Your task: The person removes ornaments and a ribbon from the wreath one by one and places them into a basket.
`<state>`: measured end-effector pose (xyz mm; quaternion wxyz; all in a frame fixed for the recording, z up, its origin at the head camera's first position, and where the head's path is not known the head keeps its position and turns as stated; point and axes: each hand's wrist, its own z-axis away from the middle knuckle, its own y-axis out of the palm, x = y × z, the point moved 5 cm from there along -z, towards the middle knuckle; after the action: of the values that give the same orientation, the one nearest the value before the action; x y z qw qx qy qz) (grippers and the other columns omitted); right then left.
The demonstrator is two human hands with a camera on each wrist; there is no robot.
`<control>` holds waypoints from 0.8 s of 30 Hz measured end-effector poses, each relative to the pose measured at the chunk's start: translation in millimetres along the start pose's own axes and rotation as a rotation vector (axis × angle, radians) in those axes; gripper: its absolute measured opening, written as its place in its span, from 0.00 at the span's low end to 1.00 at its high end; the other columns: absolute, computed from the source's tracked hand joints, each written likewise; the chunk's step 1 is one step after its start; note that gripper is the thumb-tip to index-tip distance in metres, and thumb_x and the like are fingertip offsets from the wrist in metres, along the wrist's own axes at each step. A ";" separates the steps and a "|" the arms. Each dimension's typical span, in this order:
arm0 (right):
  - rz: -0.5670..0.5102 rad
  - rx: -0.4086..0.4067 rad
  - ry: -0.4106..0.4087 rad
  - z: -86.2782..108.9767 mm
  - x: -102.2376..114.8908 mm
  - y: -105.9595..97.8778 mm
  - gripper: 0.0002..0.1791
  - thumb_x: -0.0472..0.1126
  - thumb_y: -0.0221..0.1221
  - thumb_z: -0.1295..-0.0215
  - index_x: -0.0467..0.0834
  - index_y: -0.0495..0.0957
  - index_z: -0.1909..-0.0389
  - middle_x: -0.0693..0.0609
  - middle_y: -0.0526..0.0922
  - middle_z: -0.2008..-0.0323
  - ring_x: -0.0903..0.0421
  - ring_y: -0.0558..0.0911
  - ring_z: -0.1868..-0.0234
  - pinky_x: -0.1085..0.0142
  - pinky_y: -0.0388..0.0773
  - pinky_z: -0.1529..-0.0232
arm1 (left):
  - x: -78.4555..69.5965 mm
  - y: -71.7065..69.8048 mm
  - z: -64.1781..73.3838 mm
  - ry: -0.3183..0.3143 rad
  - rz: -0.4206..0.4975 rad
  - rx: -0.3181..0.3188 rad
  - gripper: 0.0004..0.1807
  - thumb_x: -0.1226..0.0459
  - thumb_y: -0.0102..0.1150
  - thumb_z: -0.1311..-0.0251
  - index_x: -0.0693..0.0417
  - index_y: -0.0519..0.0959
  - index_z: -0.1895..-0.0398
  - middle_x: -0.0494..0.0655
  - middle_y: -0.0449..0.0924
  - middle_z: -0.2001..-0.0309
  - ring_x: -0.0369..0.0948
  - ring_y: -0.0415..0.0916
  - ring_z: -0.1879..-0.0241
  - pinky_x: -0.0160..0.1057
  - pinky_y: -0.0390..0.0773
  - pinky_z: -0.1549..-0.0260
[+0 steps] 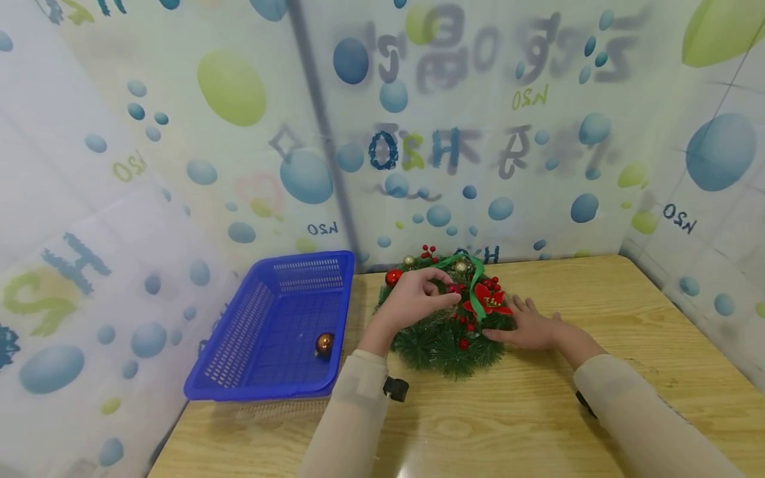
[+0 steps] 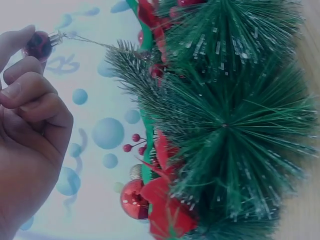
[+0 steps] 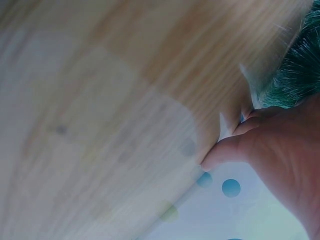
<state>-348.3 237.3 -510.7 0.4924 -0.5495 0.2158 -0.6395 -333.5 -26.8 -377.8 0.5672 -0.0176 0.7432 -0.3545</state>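
Note:
A green Christmas wreath lies on the table, decorated with a red poinsettia, red berries and a green ribbon. Above it, my left hand pinches a small red ball ornament between thumb and forefinger. A thin gold string runs from the ornament's silver cap to the wreath's needles. At the wreath's right side, my right hand rests with fingers spread, its thumb near the lower needles. Some of its fingertips are hidden in the right wrist view.
A blue plastic basket stands left of the wreath, with a copper-coloured ball ornament inside. The wooden table meets a patterned curtain at the back. A shiny red ball sits on the wreath's upper left.

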 end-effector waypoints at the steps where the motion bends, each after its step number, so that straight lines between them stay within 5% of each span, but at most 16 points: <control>1: 0.008 -0.003 0.006 -1.6 -2.1 0.8 0.75 0.90 0.50 0.43 0.42 0.34 0.12 0.34 0.32 0.14 0.25 0.31 0.16 0.13 0.23 0.36 | -1.3 -0.5 0.4 0.005 -0.004 -0.002 0.15 0.53 0.70 0.29 0.45 0.83 0.45 0.37 0.62 0.87 0.37 0.54 0.86 0.38 0.64 0.78; 17: 0.007 0.000 0.015 4.2 5.0 -1.8 0.75 0.89 0.51 0.42 0.41 0.35 0.13 0.33 0.33 0.14 0.25 0.32 0.16 0.14 0.25 0.34 | -27.1 -17.0 13.2 0.104 0.074 -0.054 0.13 0.55 0.70 0.29 0.44 0.82 0.46 0.37 0.61 0.86 0.39 0.54 0.87 0.38 0.62 0.82; 24: -0.016 0.007 -0.008 8.8 10.9 -4.2 0.74 0.87 0.53 0.41 0.39 0.36 0.13 0.30 0.33 0.15 0.22 0.33 0.17 0.13 0.24 0.36 | -25.8 -21.2 17.4 0.068 0.067 -0.066 0.13 0.55 0.70 0.30 0.46 0.82 0.47 0.37 0.60 0.86 0.38 0.53 0.87 0.37 0.61 0.80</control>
<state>-340.9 232.0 -499.3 0.4901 -0.5521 0.2074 -0.6419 -317.4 -40.5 -346.6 0.5523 0.0007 0.7736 -0.3107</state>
